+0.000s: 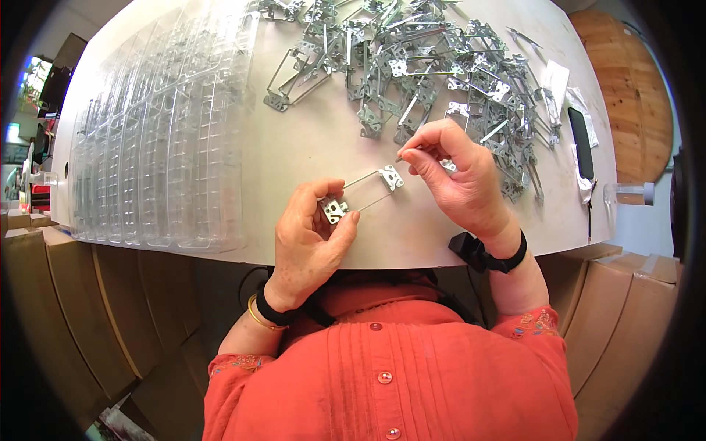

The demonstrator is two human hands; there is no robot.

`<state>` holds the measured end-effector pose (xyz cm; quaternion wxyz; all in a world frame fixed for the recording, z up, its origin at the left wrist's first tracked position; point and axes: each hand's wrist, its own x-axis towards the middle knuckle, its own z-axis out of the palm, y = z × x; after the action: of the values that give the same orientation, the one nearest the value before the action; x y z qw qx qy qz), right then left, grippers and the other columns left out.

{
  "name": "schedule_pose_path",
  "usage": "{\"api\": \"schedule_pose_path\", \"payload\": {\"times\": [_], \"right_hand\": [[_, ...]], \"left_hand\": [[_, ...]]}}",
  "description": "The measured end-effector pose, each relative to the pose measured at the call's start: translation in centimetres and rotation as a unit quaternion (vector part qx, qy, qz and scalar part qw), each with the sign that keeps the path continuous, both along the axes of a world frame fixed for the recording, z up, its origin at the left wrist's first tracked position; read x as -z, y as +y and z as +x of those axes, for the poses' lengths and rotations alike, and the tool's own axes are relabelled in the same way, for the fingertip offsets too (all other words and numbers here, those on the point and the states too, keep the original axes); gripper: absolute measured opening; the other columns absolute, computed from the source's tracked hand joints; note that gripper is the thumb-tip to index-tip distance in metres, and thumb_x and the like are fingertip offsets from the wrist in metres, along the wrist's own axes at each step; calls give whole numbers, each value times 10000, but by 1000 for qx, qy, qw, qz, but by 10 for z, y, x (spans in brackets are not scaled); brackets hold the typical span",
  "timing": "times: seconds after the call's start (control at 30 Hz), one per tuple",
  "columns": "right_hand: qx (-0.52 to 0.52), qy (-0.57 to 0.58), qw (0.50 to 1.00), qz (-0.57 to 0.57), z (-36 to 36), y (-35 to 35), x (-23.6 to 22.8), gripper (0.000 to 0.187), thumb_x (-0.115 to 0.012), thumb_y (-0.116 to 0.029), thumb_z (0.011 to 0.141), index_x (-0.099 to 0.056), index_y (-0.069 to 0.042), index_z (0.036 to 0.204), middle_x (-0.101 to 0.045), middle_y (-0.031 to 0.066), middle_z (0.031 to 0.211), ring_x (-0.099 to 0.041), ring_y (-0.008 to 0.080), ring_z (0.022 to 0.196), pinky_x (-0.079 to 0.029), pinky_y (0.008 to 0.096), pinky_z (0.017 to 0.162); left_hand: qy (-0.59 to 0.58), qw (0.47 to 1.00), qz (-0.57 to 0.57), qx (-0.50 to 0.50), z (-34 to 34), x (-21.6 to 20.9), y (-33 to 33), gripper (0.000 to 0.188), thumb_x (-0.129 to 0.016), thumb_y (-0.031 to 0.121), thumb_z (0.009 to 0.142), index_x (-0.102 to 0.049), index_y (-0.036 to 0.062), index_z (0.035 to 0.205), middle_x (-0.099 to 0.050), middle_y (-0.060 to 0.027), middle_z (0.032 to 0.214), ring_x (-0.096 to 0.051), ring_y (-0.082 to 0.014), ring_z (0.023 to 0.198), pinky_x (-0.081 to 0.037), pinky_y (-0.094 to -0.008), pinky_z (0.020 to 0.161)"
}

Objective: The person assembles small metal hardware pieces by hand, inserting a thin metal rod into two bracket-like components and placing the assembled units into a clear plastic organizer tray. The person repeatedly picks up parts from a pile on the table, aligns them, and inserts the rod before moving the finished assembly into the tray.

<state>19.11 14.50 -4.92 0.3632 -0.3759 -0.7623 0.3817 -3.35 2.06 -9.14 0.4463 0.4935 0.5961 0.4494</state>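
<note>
My left hand grips one end of a metal bracket assembly, two small punched plates joined by two thin rods. Its near plate sits between my thumb and fingers, while the other plate points toward my right hand. Thumb and forefinger of my right hand are pinched together just beyond that far plate. A tiny tip shows at the pinch, too small to name. Another bit of punched metal shows under the right hand's curled fingers; whether they hold it I cannot tell. Beyond both hands lies a large heap of similar metal brackets.
Stacked clear plastic trays cover the table's left side. On the right lie a black phone and white paper. A clear cup-like container juts past the right edge. Cardboard boxes stand below on both sides.
</note>
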Motion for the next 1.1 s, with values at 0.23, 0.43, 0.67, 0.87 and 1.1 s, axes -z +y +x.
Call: {"api": "schedule_pose_path", "payload": {"times": [0.23, 0.43, 0.67, 0.87, 1.1], "right_hand": [[-3, -67, 998, 17, 11, 0, 2, 142, -787, -34, 1003, -676, -57, 1089, -726, 141, 874, -740, 292, 745, -576, 352, 688], [-21, 37, 993, -114, 18, 0, -8, 103, -763, -52, 1054, -673, -30, 1100, -767, 56, 915, -742, 122, 785, -581, 271, 702], [-8, 158, 971, -181, 20, -9, -26, 93, -716, -86, 1105, -657, -22, 1136, -790, 52, 1011, -726, 72, 848, -600, 233, 774], [-8, 217, 960, -178, 26, -21, -46, 111, -720, -111, 1109, -654, -28, 1142, -806, 72, 1010, -717, 75, 804, -598, 240, 748], [-10, 263, 951, -160, 30, -32, -57, 147, -751, -139, 1092, -673, -30, 1151, -815, 98, 1002, -718, 92, 771, -594, 259, 723]], "left_hand": [[-59, 998, -4, -14, 4, 0, -1, 437, -729, -73, 1022, -590, -13, 1432, -647, -36, 1198, -627, -69, 991, -551, -233, 830], [-14, 1000, 12, -4, 0, 2, -1, 346, -721, -64, 1030, -643, -17, 1363, -635, -23, 1233, -596, -37, 944, -508, -216, 788], [76, 994, 70, -26, 7, -4, 3, 264, -717, -50, 1026, -691, -15, 1286, -599, -97, 1454, -565, -6, 764, -467, -199, 652], [88, 991, 92, -33, 7, -3, 5, 251, -711, -21, 1034, -685, -11, 1284, -575, -170, 1567, -639, -33, 623, -478, -214, 536], [77, 992, 83, -56, 6, 1, 6, 335, -740, 40, 1046, -650, 1, 1366, -603, -141, 1505, -618, -54, 584, -451, -240, 508]]}}
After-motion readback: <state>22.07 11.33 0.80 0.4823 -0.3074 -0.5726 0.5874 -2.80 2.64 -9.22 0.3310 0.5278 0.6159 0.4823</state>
